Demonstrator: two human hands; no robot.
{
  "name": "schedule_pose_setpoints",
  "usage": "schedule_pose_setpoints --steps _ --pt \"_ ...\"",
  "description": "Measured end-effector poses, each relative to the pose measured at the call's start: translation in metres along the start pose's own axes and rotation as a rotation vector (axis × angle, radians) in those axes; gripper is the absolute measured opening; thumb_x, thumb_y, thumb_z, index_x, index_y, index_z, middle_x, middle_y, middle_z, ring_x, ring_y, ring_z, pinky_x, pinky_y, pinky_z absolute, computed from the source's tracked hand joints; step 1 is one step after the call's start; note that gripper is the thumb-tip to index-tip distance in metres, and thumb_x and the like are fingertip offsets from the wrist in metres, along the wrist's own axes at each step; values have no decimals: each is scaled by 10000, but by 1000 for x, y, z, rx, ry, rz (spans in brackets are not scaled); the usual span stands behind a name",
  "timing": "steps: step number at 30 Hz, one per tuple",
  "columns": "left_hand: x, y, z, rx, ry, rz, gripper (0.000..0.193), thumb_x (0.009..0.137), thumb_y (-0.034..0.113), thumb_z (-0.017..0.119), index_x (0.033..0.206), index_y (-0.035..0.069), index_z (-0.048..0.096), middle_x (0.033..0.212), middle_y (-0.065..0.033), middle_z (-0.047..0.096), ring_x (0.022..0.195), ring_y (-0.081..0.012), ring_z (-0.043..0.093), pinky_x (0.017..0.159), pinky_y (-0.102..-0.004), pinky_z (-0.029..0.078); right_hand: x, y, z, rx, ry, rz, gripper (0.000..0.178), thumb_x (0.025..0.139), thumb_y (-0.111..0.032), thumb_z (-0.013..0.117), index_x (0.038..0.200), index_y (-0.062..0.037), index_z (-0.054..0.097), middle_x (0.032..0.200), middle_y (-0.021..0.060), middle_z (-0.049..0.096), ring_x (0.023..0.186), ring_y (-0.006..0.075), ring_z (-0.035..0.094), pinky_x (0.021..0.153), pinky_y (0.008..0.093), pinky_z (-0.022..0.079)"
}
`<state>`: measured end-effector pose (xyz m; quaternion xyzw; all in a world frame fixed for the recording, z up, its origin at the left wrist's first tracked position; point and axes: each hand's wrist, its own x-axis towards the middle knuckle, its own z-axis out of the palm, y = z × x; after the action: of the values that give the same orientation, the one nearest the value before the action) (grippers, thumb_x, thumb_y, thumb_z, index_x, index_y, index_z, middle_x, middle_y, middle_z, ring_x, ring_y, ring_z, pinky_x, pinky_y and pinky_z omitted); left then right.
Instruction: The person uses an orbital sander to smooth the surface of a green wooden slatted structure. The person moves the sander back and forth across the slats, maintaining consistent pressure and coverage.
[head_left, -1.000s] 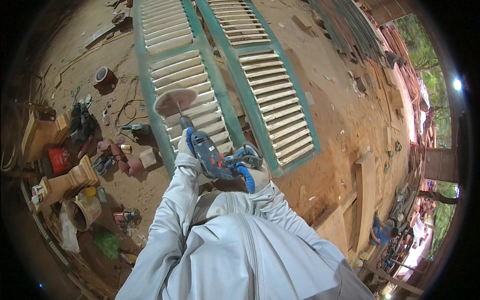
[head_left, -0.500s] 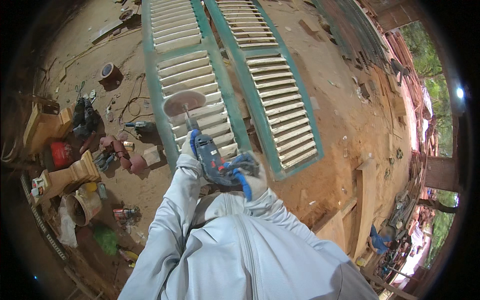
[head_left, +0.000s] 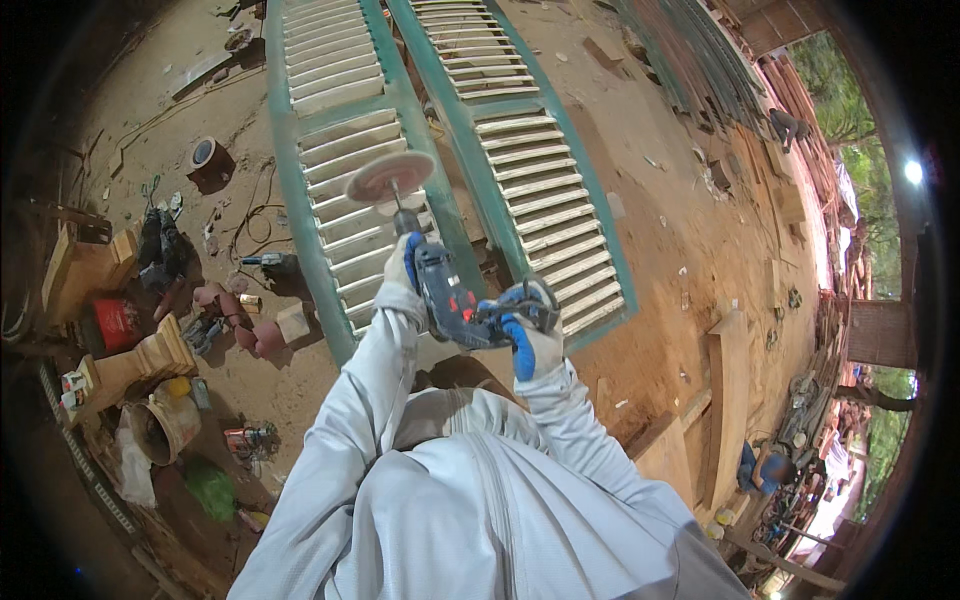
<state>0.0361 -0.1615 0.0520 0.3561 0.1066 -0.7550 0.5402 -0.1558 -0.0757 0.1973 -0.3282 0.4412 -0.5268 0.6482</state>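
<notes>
We see the drill (head_left: 438, 275) pointing away, long axis slanting leftward, left hand (head_left: 400, 264) and right hand (head_left: 538, 347) fingers clamped on it.

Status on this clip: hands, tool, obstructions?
Left hand gripping front of power drill; right hand at its rear. Sanding disc over left louvered shutter, contact unclear. It hides some slats.

No lettering can be read: the markings (head_left: 449, 282) on the dark blue drill (head_left: 438, 268) are too small.
</notes>
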Motion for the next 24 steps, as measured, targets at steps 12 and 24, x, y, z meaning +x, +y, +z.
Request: schedule_pose_setpoints --steps 12,24 --pt "-17 -7 -30 13 124 37 299 941 419 577 821 148 614 695 -68 653 581 -253 633 566 -420 556 -22 17 6 -140 7 49 338 837 142 544 1138 -7 581 1030 101 650 955 202 672 889 339 557" --pt "-32 24 -56 -25 70 136 196 914 308 653 833 131 637 729 -50 669 576 -192 635 530 -345 542 -30 30 24 -96 -102 50 448 817 128 634 1240 1 562 1089 110 662 1027 253 681 929 367 557"
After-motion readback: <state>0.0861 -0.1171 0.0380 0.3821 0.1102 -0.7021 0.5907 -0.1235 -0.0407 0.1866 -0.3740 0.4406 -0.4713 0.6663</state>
